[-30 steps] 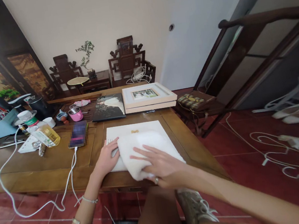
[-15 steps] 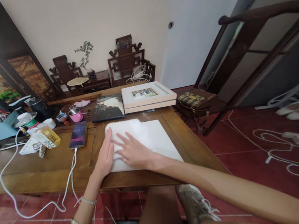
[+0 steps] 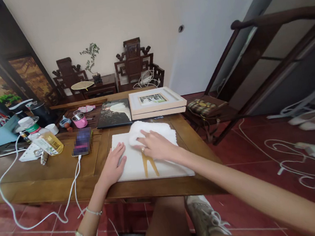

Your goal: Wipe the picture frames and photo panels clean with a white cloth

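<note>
A flat white board (image 3: pixel 132 172) lies near the front edge of the wooden table, a gold-coloured mark (image 3: pixel 150 166) showing on its lower middle. Over its upper right part is a folded white cloth (image 3: pixel 163 125). My right hand (image 3: pixel 156 144) presses on this cloth from above, fingers bent into it; part of the mark is hidden beneath. On the board's left side rests my left hand (image 3: pixel 114 166), flat, with the thumb apart from the fingers and nothing held.
Behind the board sit a dark photo panel (image 3: pixel 113 114) and stacked pale frames (image 3: pixel 157 101). To the left are a phone (image 3: pixel 82 141) on a white cable, a pink cup (image 3: pixel 79 120) and a bottle of yellow liquid (image 3: pixel 47 140). A wooden chair (image 3: pixel 264 30) stands at the right.
My right hand has shifted the cloth right across the board, uncovering its left part and the gold mark. My left hand has turned from its edge to lie flat on the board.
</note>
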Action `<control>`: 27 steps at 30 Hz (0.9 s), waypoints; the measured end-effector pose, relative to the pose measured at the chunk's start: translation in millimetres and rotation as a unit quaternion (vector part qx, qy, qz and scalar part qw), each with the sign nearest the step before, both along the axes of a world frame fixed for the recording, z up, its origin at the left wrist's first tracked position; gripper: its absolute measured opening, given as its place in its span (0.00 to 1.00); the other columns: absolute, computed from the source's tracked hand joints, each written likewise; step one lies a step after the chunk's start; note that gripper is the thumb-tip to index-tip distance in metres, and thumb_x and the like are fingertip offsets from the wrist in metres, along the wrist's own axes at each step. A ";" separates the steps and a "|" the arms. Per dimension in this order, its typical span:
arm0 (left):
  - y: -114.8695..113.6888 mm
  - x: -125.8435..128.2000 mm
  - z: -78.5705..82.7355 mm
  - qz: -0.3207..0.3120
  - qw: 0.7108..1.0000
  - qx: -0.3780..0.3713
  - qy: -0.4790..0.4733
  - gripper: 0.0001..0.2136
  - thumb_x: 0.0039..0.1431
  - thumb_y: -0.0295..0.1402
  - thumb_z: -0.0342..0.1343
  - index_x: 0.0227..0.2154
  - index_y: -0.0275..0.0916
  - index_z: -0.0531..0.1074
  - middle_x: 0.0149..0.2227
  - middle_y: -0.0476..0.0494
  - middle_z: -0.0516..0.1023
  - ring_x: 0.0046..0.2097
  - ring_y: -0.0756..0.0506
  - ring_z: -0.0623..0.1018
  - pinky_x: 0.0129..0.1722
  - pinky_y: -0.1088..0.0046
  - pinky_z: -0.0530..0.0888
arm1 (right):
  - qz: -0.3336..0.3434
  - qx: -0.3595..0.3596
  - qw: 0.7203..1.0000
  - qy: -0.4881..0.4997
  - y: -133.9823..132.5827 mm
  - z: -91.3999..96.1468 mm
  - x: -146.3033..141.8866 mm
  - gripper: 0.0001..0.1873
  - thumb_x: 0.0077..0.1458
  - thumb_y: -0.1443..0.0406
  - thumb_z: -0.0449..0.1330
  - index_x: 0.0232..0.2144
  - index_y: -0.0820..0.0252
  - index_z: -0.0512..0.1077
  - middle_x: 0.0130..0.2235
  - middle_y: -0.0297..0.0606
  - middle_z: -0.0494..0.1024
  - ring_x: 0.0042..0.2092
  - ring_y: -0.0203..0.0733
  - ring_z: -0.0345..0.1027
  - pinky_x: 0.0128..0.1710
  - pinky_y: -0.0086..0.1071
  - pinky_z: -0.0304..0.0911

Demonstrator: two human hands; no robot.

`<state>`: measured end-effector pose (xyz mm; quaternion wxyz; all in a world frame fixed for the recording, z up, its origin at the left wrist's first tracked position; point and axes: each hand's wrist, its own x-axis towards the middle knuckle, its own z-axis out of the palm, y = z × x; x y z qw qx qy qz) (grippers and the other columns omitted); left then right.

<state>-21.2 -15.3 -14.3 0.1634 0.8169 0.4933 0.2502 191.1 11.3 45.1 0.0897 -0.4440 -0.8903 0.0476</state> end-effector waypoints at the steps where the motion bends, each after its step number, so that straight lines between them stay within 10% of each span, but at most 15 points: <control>1: 0.2 -0.5 -0.1 0.002 1.000 0.005 0.001 0.21 0.65 0.36 0.42 0.59 0.37 0.61 0.63 0.38 0.60 0.65 0.42 0.57 0.65 0.52 0.50 | 0.004 -0.003 1.000 0.013 14.3 -1.1 -7.5 0.18 0.64 0.62 0.46 0.45 0.65 0.72 0.46 0.53 0.75 0.55 0.55 0.62 0.51 0.45 0.56; 9: 1.8 -2.1 3.7 0.004 1.000 0.019 -0.007 0.20 0.65 0.36 0.42 0.56 0.37 0.65 0.59 0.37 0.66 0.62 0.40 0.63 0.64 0.52 0.53 | 0.094 0.003 0.993 0.065 53.5 -8.3 -67.3 0.18 0.66 0.59 0.45 0.46 0.57 0.71 0.51 0.39 0.74 0.49 0.45 0.67 0.51 0.34 0.54; 18: 0.4 -2.8 -1.1 0.008 1.000 0.011 -0.015 0.21 0.66 0.37 0.41 0.59 0.38 0.60 0.64 0.38 0.58 0.66 0.42 0.56 0.64 0.53 0.52 | -0.021 0.008 0.997 0.067 38.9 -19.2 36.7 0.20 0.65 0.63 0.42 0.46 0.61 0.72 0.50 0.43 0.75 0.51 0.50 0.66 0.51 0.41 0.58; 27: 1.6 0.5 -3.1 0.036 0.999 0.010 -0.029 0.22 0.67 0.38 0.38 0.58 0.35 0.62 0.63 0.36 0.60 0.65 0.43 0.57 0.65 0.55 0.52 | 0.070 0.019 0.995 0.075 -88.5 -26.8 91.8 0.14 0.59 0.68 0.49 0.33 0.57 0.75 0.58 0.44 0.67 0.64 0.49 0.50 0.62 0.51 0.49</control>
